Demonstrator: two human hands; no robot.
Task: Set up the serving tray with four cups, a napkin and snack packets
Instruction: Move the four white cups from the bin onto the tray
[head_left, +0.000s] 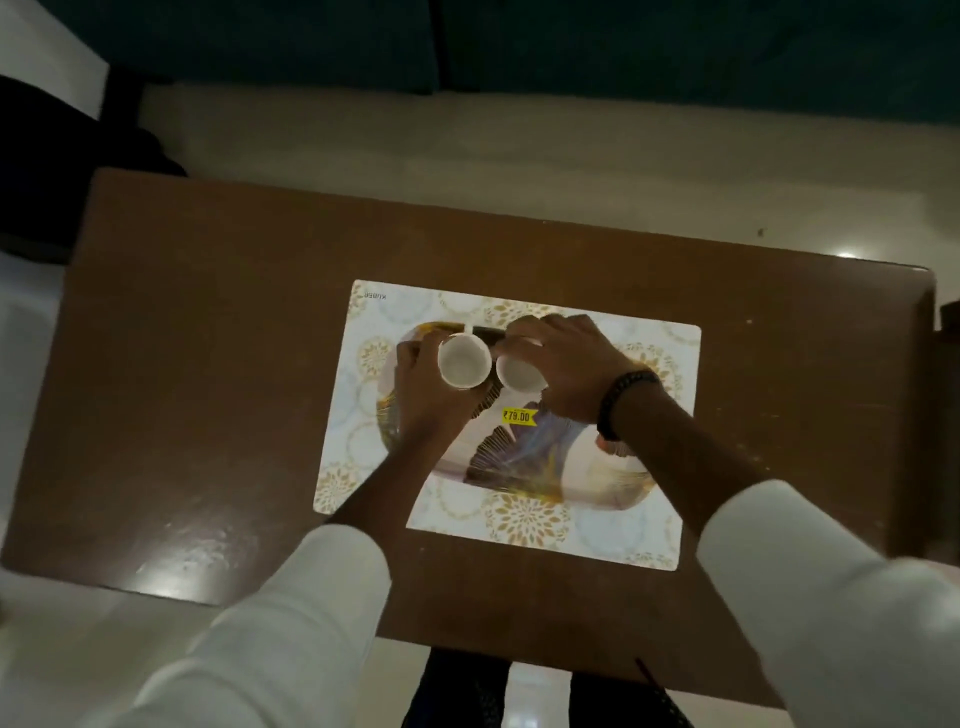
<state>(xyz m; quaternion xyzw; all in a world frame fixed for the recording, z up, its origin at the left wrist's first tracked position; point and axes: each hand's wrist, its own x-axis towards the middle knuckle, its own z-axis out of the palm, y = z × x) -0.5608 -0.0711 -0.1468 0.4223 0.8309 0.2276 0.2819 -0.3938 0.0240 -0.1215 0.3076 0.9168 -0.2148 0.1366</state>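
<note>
Head view shows a brown worktop (208, 364) with a flowery placemat (649, 535) in its middle. On it lies a patterned tray (519, 457) with a yellow price sticker (519, 416). The left hand (421, 384) grips one white cup (464, 364) and the right hand (566, 369) grips another white cup (519, 375), side by side over the tray's far edge.

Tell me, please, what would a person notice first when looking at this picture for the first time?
Two white cups, one in the left hand and one in the right hand, are held side by side over the far part of a patterned tray. The tray lies on a floral placemat in the middle of a brown table, and a yellow price sticker shows just below the cups.
</note>
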